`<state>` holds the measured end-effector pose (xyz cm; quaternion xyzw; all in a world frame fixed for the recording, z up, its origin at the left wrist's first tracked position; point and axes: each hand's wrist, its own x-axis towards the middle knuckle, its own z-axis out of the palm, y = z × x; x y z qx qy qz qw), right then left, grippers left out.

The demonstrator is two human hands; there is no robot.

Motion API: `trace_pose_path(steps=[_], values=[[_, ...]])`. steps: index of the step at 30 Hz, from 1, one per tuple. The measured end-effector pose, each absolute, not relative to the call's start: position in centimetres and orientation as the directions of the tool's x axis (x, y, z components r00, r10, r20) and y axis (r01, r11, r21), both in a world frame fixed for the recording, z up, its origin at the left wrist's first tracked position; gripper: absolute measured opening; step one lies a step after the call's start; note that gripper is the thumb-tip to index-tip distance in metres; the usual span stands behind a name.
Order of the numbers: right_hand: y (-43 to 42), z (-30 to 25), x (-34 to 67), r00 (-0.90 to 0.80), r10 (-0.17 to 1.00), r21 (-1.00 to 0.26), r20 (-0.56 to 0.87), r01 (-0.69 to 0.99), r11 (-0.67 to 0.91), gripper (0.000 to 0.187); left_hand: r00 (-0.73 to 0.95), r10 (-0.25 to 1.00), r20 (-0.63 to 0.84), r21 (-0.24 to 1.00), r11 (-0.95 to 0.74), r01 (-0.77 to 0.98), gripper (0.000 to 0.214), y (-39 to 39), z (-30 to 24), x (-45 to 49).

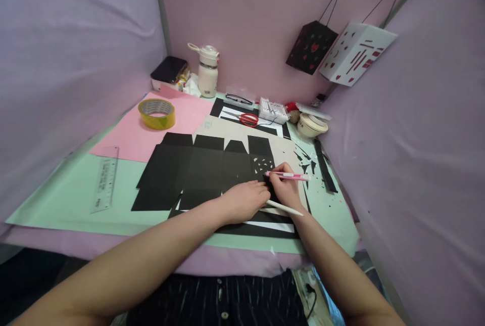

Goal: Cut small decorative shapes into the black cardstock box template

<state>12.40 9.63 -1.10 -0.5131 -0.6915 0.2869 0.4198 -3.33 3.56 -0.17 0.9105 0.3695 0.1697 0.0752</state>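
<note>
Under the two hands lies one black card sheet point(197, 174), flat on the table, with small cut-outs just beyond the fingers. The right hand point(287, 190) pinches one pink pen-like tool point(290, 176), its tip on the card. The left hand point(244, 200) presses loosely flat beside it, gripping nothing. One white stick point(284, 208) lies just below the grip. Well left sit one tape roll point(156, 113) and one ruler point(104, 178); beyond lie one pair of scissors point(246, 119), and two paper lanterns point(311, 47) hang above.
</note>
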Motion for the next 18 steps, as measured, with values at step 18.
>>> trace_pose_path(steps=[18], values=[[9.4,-1.5,12.3,-0.159,0.932,-0.779,0.327,0.513,0.36,0.01,0.66,0.68,0.319,0.238,-0.732,0.639,0.015,3.4,-1.2,-3.3]])
